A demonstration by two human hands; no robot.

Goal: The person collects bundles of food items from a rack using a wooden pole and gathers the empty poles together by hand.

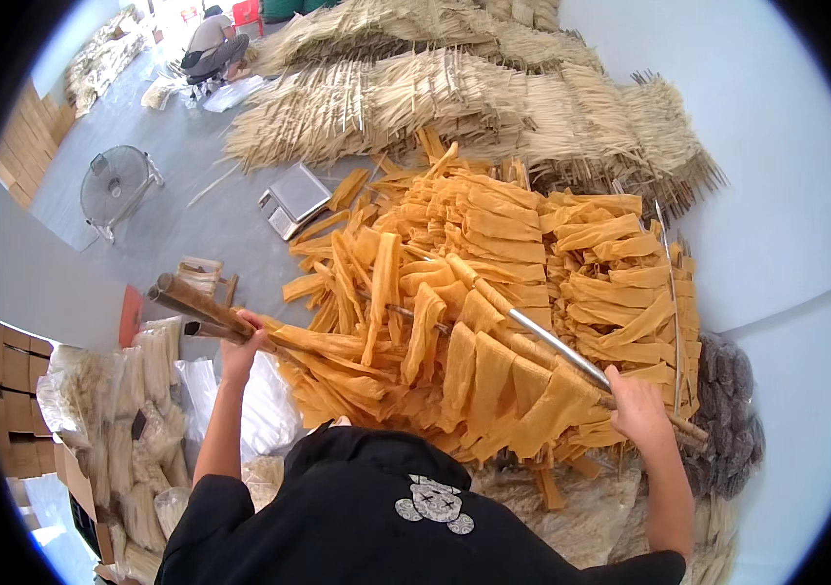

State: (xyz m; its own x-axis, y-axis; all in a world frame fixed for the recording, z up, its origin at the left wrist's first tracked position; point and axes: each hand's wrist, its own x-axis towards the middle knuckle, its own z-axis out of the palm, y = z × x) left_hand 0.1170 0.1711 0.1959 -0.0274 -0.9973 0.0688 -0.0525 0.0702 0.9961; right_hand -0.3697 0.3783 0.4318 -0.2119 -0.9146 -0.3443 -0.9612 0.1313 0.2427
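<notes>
A grey concrete floor [191, 195] fills the upper left, bounded by pale walls [786, 146] on the right. Across the top lie long heaps of pale straw-coloured dried strips on sticks [454, 88]. Below them, a broad pile of yellow-orange folded sheets [513, 283] covers the middle, most of them draped over rods. Cardboard boxes [6, 361] and clear bags of packed strips [142, 429] crowd the lower left edge (little free floor there). Open floor remains around a floor fan [115, 185] and a weighing scale [295, 198]; another person [212, 44] crouches far off.

The left hand [243, 343] is closed around the end of a bundle of wooden poles [196, 302]. The right hand [636, 405] grips a metal rod [557, 346] hung with sheets, slanting across the pile's near edge.
</notes>
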